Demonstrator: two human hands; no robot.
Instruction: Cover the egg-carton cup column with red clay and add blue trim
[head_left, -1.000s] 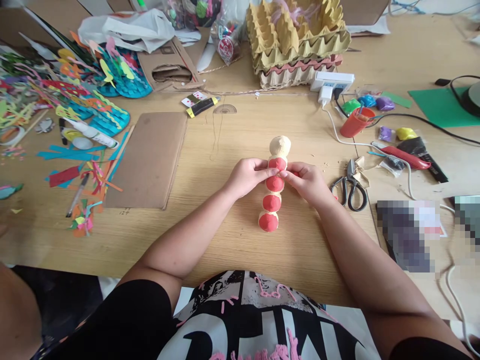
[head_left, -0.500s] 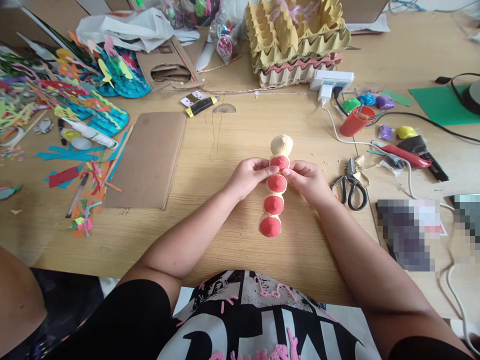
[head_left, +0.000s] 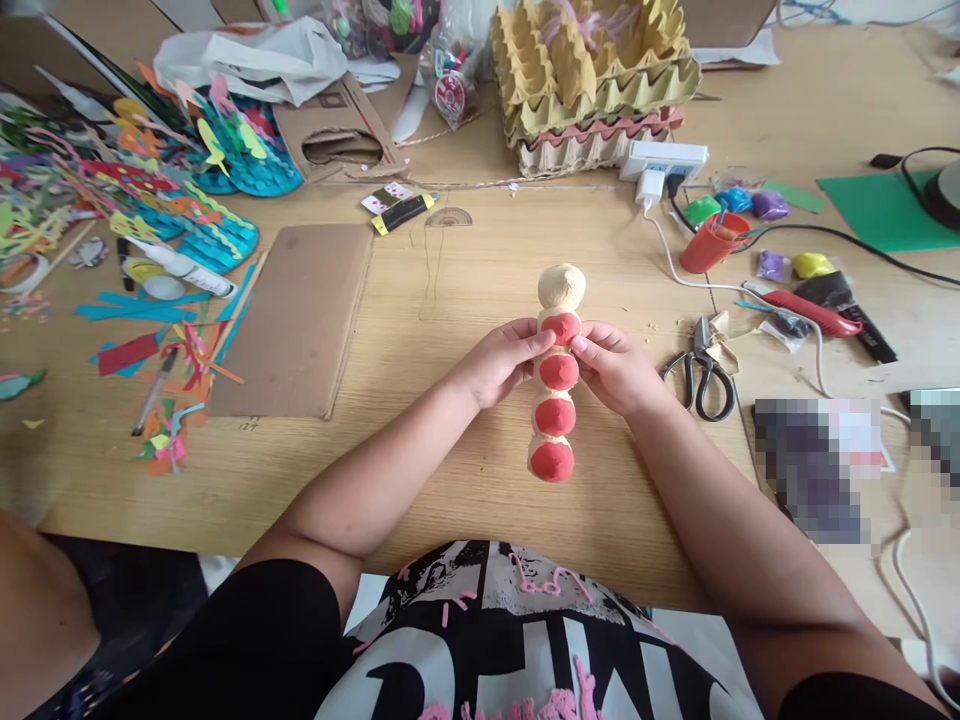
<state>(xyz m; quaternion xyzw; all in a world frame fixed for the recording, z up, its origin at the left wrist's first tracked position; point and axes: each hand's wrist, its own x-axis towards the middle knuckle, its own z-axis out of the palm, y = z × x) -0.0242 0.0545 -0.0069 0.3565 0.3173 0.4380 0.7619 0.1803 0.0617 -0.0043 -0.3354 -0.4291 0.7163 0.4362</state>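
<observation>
Between my two hands is an egg carton strip [head_left: 554, 416], a row of bumps cut from a tray. Its far bump is plain cream; the others toward me are covered in red. My left hand [head_left: 504, 362] pinches the strip from the left, thumb on the red bump nearest the cream one. From the right, my right hand [head_left: 611, 362] grips the same bump between thumb and fingers. Both hands hold it above the wooden table [head_left: 442, 470]. Black-handled scissors [head_left: 700, 372] lie to the right of my right hand, beside cream carton scraps [head_left: 721, 342].
A cardboard sheet [head_left: 289, 320] lies left of my hands, with paper strips [head_left: 139, 305] beyond it. Stacked egg trays [head_left: 600, 145] stand at the back near a power strip [head_left: 666, 158]. A white cable [head_left: 750, 288], a red cup [head_left: 709, 243] and clay packets [head_left: 812, 264] are at right.
The strip's near end has swung a little to the right, so the strip points more nearly straight toward me. Both hands keep their hold on it.
</observation>
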